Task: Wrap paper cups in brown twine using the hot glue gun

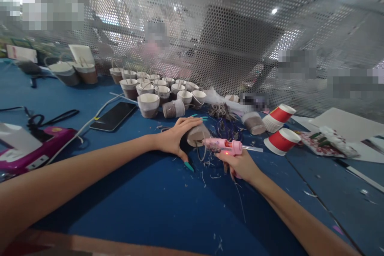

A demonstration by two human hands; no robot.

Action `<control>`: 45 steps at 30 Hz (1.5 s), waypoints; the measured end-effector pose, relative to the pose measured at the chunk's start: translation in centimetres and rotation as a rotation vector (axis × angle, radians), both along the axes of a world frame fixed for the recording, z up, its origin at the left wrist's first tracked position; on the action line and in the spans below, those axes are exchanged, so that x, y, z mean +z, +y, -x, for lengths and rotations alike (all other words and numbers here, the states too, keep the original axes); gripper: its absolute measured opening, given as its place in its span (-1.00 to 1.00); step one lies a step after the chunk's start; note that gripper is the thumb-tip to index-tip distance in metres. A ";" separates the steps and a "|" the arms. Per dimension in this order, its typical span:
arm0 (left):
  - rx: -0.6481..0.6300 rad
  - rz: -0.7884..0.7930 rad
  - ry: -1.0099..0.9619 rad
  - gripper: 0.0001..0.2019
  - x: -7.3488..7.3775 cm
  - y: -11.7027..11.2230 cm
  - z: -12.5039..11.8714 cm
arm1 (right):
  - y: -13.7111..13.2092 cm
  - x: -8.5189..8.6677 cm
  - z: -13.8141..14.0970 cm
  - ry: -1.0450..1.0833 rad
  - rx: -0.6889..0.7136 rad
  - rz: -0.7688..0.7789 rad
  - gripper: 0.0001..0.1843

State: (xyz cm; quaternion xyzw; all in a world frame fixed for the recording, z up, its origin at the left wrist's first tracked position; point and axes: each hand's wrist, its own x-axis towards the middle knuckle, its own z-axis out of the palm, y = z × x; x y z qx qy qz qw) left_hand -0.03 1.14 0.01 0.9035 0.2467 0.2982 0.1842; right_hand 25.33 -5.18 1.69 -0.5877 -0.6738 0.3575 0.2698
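My left hand (177,136) is wrapped round a small paper cup (198,134) lying on its side on the blue table (144,204). The cup is covered in brown twine. My right hand (240,165) grips a pink glue gun (223,146), its tip pointing left at the cup and a clear glue stick poking out at the back. Loose bits of twine lie scattered under both hands.
Several twine-wrapped cups with handles (159,92) stand in a cluster behind. Two red and white cups (280,130) lie at the right, near a bundle of twine (223,114). A black phone (113,116) and a magenta device (36,148) sit left. A perforated screen (240,40) closes off the back.
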 end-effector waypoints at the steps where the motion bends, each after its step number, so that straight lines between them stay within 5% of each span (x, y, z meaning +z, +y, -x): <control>1: 0.006 0.011 -0.017 0.20 -0.1 0.1 0.0 | 0.0 0.0 0.0 -0.006 0.001 0.000 -0.66; 8: -0.019 0.023 0.026 0.18 0.0 0.6 0.4 | -0.3 0.4 0.4 0.024 -0.041 0.126 -0.67; 45: -0.034 0.024 0.024 0.17 0.1 0.5 0.5 | 0.0 0.3 0.0 -0.013 0.002 0.060 -0.72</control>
